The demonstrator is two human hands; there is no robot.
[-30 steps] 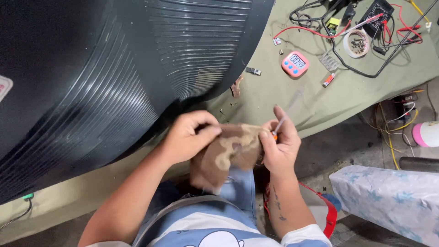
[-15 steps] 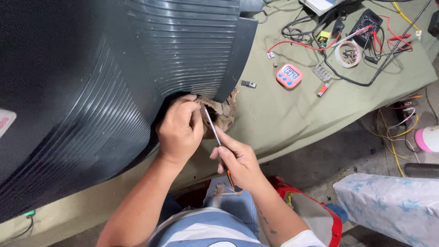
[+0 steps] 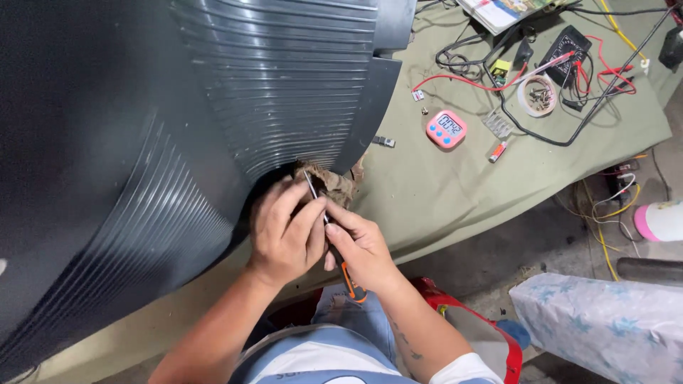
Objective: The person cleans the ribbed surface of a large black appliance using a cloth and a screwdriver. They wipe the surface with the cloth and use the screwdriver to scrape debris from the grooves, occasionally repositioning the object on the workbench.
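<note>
Right hand (image 3: 364, 245) at 6 o'clock, fingers clenched round an orange-and-black screwdriver (image 3: 334, 242), shaft angled up toward 11 o'clock. Left hand (image 3: 284, 231) just beside it at 9, fingers curled over the shaft and pressing a brown rag (image 3: 338, 183) against the edge of the big ribbed black cover (image 3: 213, 128). Tip right at the cover's lower edge, 12 o'clock from the hands; exact contact hidden by the fingers. Looks like mid-step working at that edge, maybe a fastener, hard to say. Next move probably needs steady pressure and the tip kept seated. Further out at 1–2 o'clock: pink timer (image 3: 446, 129), tape roll (image 3: 538, 95), multimeter (image 3: 565, 50) with red leads.
</note>
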